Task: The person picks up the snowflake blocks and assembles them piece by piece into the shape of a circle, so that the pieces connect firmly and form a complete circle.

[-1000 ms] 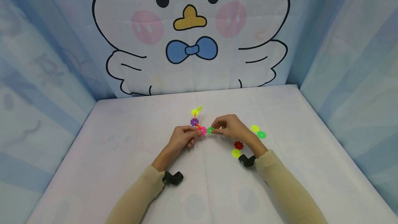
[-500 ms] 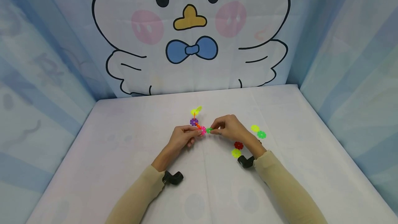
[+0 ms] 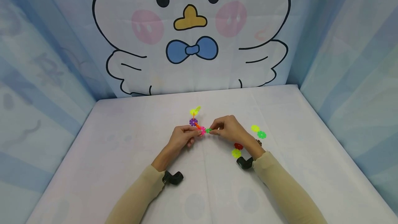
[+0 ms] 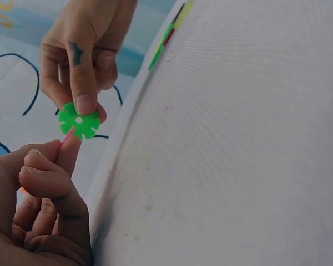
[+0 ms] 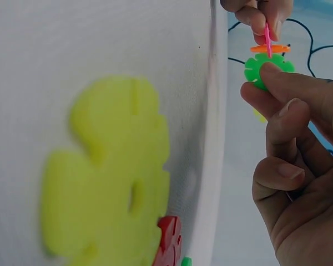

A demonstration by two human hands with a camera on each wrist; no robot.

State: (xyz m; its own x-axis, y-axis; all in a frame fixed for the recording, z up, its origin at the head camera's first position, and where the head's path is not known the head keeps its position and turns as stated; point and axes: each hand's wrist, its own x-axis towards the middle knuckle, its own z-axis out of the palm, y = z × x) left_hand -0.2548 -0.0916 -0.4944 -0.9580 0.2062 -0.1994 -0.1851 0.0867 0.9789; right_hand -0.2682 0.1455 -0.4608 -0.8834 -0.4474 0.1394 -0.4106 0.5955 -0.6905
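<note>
My left hand [image 3: 182, 136] pinches a pink snowflake disc [image 3: 203, 130] between thumb and fingers. From it a chain of slotted discs runs away from me: an orange disc [image 3: 197, 126], a purple one [image 3: 193, 122], another orange one seen edge-on, and yellow [image 3: 193, 112] at the far end. A green snowflake disc [image 4: 79, 120] is pinched by my right hand [image 3: 228, 127]. In both wrist views the pink disc's edge overlaps the green disc's notched rim, the two standing crosswise. Fingertips cover part of each disc.
Loose discs lie on the white table right of my hands: yellow [image 3: 255, 128], green [image 3: 262, 134], brown [image 3: 259, 142] beside the right wrist, red [image 3: 238, 146] partly under the forearm, and yellow [image 3: 236, 153]. A printed curtain [image 3: 192, 72] stands behind the table.
The green disc has turned from nearly face-on to nearly edge-on in the head view. My right hand and the chain have shifted slightly left, and the brown disc has come into view.
</note>
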